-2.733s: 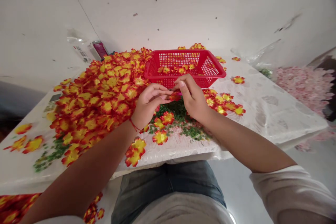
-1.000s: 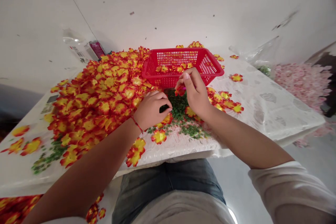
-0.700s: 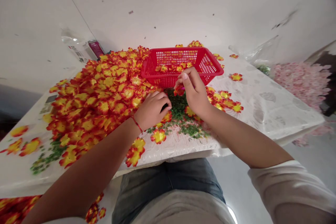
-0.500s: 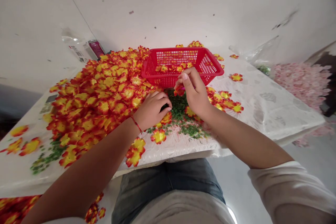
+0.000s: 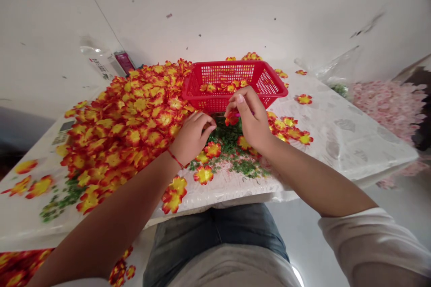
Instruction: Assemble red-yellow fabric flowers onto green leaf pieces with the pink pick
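Observation:
My right hand (image 5: 251,119) pinches a small red and yellow cloth flower (image 5: 231,119) just in front of the red mesh basket (image 5: 269,81). My left hand (image 5: 192,136) hovers low over a heap of small green plastic pieces (image 5: 229,136), its fingertips pinched together on something too small to make out. A big pile of red and yellow flowers (image 5: 128,121) lies to the left of both hands. The basket holds a few more flowers.
The white patterned table (image 5: 340,130) carries loose flowers at its right and front. A clear bottle (image 5: 99,60) and a red can (image 5: 121,60) stand at the back left. Pink flowers (image 5: 390,105) are heaped at the far right. The wall rises right behind the basket.
My left hand dropped from the right hand into the green pieces, closed there, and has now lifted slightly with fingertips pinched. The right hand kept holding its flower almost still.

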The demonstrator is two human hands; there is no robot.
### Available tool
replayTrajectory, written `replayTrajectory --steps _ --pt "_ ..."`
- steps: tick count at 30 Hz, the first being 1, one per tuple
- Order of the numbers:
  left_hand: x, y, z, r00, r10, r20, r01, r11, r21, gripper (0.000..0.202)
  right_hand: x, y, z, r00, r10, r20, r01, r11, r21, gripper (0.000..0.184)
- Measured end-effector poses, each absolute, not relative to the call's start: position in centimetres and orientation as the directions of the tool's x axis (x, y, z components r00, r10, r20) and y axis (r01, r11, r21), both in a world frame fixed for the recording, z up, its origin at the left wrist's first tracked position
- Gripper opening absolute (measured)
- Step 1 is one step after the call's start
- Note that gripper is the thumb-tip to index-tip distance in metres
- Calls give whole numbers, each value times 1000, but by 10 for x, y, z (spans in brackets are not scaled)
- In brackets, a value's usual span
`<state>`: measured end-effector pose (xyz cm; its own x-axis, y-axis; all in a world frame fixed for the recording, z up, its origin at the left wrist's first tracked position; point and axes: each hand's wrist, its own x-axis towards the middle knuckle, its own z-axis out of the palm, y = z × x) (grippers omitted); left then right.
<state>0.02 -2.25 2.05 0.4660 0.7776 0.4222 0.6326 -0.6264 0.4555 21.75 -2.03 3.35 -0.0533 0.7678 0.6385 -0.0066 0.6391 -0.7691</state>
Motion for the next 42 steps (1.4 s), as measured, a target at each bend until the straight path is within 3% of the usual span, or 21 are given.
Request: replayTrajectory --steps 7,28,33,38,42 --pt "-1 -23 23 368 773 517 635 -615 467 8 217 -25 32 -157 760 631 -75 628 -774 32" --pt "0 -26 26 373 799 472 616 -594 518 10 217 -22 29 -179 760 625 -30 631 -775 35" --pt "1 -26 25 383 796 468 551 -604 576 10 216 -22 31 -209 755 621 -18 632 -775 34" --pt "1 -25 22 305 850 430 472 -527 707 13 215 -20 27 -195 738 647 -32 654 -756 32" --pt "-2 -20 19 205 865 458 470 -497 729 14 220 -22 30 -196 697 690 82 713 -697 31"
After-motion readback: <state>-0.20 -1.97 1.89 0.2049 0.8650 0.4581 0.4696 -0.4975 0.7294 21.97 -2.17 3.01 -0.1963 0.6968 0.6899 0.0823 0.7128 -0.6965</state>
